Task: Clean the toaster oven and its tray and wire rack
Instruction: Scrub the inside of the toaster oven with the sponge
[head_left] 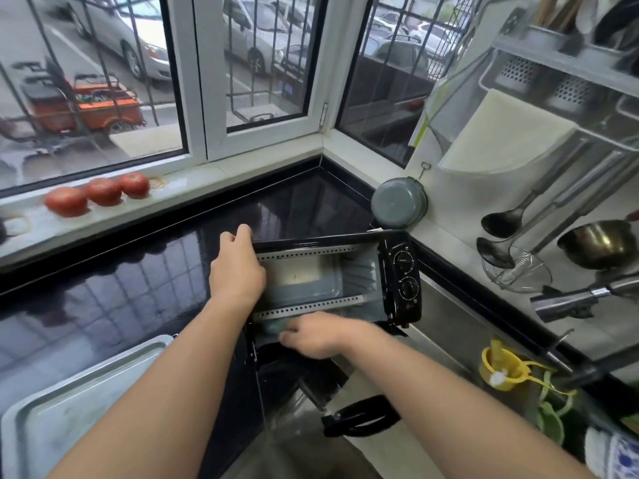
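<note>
A small black toaster oven [401, 274] stands on the dark counter with its glass door [311, 385] swung down and open. My left hand [237, 267] grips the oven's top left corner. At the lower front edge of the cavity, my right hand [320, 335] presses a greenish cloth or sponge [273, 327], mostly hidden under the fingers and blurred. The cavity holds no rack or tray. A metal baking tray [86, 392] lies on the counter at the lower left. No wire rack shows.
Three tomatoes [100, 193] sit on the windowsill. A grey pot [397, 203] leans in the corner behind the oven. Ladles and a strainer [515, 267] hang on the right wall. A yellow cup [499, 369] stands by the sink at right.
</note>
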